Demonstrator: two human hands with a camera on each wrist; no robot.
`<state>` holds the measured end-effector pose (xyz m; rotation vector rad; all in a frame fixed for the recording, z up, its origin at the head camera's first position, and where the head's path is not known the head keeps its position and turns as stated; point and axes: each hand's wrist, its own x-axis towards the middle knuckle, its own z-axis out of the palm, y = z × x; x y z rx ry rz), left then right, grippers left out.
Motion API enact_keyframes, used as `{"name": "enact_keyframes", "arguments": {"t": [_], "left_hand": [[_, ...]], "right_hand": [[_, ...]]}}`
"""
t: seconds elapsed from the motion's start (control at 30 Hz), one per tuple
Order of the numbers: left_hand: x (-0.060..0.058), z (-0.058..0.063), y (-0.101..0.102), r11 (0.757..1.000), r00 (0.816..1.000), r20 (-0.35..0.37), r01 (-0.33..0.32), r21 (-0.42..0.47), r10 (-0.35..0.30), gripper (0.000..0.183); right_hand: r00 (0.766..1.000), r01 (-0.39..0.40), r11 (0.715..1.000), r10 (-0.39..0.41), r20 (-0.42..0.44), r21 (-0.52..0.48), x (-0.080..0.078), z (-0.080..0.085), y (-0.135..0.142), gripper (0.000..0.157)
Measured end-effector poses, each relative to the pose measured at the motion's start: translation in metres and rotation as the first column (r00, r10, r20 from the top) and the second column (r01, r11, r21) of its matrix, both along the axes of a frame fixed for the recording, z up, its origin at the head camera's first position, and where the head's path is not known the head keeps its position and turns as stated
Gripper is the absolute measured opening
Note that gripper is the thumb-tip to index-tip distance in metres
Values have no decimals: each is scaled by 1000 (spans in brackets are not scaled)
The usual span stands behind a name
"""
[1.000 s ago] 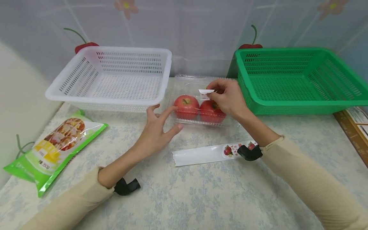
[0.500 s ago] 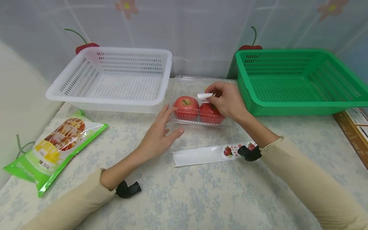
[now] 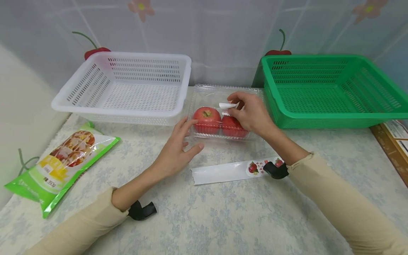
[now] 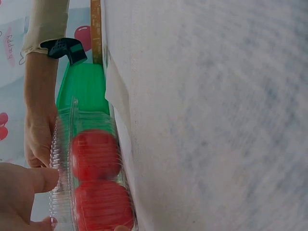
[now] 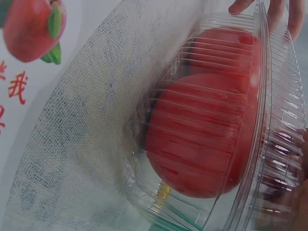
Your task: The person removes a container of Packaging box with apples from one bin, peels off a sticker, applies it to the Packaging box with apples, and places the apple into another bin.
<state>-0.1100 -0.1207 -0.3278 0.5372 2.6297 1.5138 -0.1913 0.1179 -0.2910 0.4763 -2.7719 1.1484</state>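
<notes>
A clear plastic clamshell box [image 3: 204, 95] stands closed at the back middle in the head view. Red apples [image 3: 207, 119] show through it. My right hand [image 3: 251, 112] pinches a white sticker [image 3: 225, 105] over the lid, its edge curled up; part of it hides behind the fingers. On the box's left edge rest the fingers of my left hand [image 3: 172, 154], extended, with the thumb apart in front. The left wrist view has the left thumb [image 4: 45, 179] by the lid's rim. In the right wrist view an apple [image 5: 192, 139] fills the near end of the box.
A white basket [image 3: 121, 110] stands left of the box, a green basket [image 3: 338, 114] right. In front lies a label strip [image 3: 220, 173] with printed fruit stickers, partly under the right wrist's black mount [image 3: 275, 170]. A green food bag [image 3: 60, 168] lies at left.
Over the last second my left fingers have drawn together and settled on the box's left edge. My right hand has lowered slightly with the sticker, which now lies flatter near the lid.
</notes>
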Motion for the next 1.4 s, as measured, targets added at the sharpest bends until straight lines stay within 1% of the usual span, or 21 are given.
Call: {"name": "enact_keyframes", "arguments": {"t": [0.07,0.13,0.27,0.3,0.4,0.5,0.6,0.7,0.8,0.93,1.03,1.1,1.17,1.27,1.4], "left_hand": [[0,0,0,1000,1000,3,3,-1,-3,66],[0,-1,0,1000,1000,5,6,-2,-6,67],[1,-1,-1,1000,1000,6,14,-2,-14,67],[1,-1,-2,1000,1000,7,16,-1,-16,67],[1,-1,-2,1000,1000,11,18,-1,-18,67],[1,-1,-2,1000,1000,14,17,-6,-17,68],[2,-1,-2,1000,1000,7,23,-6,-22,69],[2,-1,-2,1000,1000,4,28,-2,-28,69],[2,-2,-1,1000,1000,10,26,-3,-26,69],[1,-3,-1,1000,999,19,26,-17,-26,69],[0,-3,-1,999,999,18,30,-38,-29,69],[-1,-3,-2,998,1000,9,29,-64,-29,69],[-1,-2,-3,996,1000,-2,28,-88,-28,70],[-1,-2,-5,993,1000,-13,24,-113,-26,71],[-2,-1,-6,994,999,-11,34,-109,-35,71]], "right_hand": [[1000,-2,1000,2,-24,9,0,0,0,32],[998,-2,1000,3,-58,18,0,-1,0,30],[990,-25,999,29,-141,31,0,-3,0,11],[986,-36,999,42,-160,36,0,-4,1,9],[977,-76,994,89,-194,73,0,-6,0,13],[976,-83,987,108,-188,134,0,-7,-1,14],[981,-67,979,100,-167,190,0,-7,-2,15],[983,-51,972,90,-161,230,1,-6,-3,22],[984,-36,957,84,-157,287,1,-5,-3,30],[994,2,926,40,-103,378,1,-1,-4,41],[1000,11,892,-3,-18,451,1,4,-3,47],[999,-15,873,-11,51,487,1,10,-1,50],[994,-45,861,-12,109,507,0,14,1,52],[987,-79,864,-4,164,498,-1,16,1,53],[982,-92,887,5,191,452,-2,17,2,51]]}}
